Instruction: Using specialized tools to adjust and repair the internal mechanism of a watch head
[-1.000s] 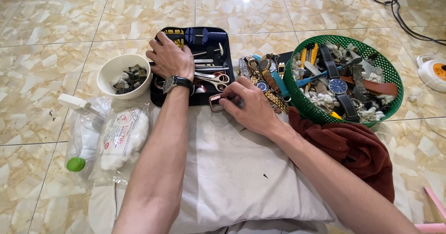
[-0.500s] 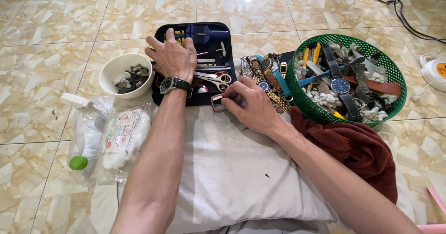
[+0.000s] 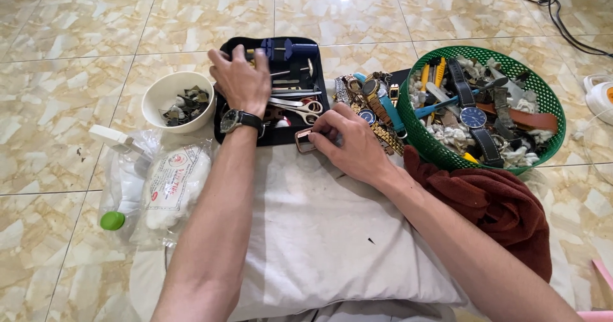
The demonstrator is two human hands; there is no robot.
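My left hand (image 3: 241, 79), with a dark wristwatch (image 3: 232, 121) on its wrist, lies palm down in the black tool tray (image 3: 300, 135). Its fingers are spread over the tools at the tray's far left, one fingertip by a blue tool (image 3: 290, 47). I see nothing gripped in it. My right hand (image 3: 350, 142) pinches a small rose-gold watch case (image 3: 302, 140) at the tray's near edge, above the white cushion (image 3: 319, 239). Scissors (image 3: 301, 108) and tweezers lie in the tray between the hands.
A pile of watches (image 3: 373, 105) lies right of the tray. Beside it stands a green basket (image 3: 550, 111) full of watches and straps. A white bowl (image 3: 155, 105) of small parts, a plastic bag of cotton (image 3: 174, 183) and a green-capped bottle (image 3: 113, 220) are at left. A maroon cloth (image 3: 504, 213) lies under my right forearm.
My left hand has shifted slightly among the tools in the tray. My right hand has stayed at the tray's near edge with the watch case.
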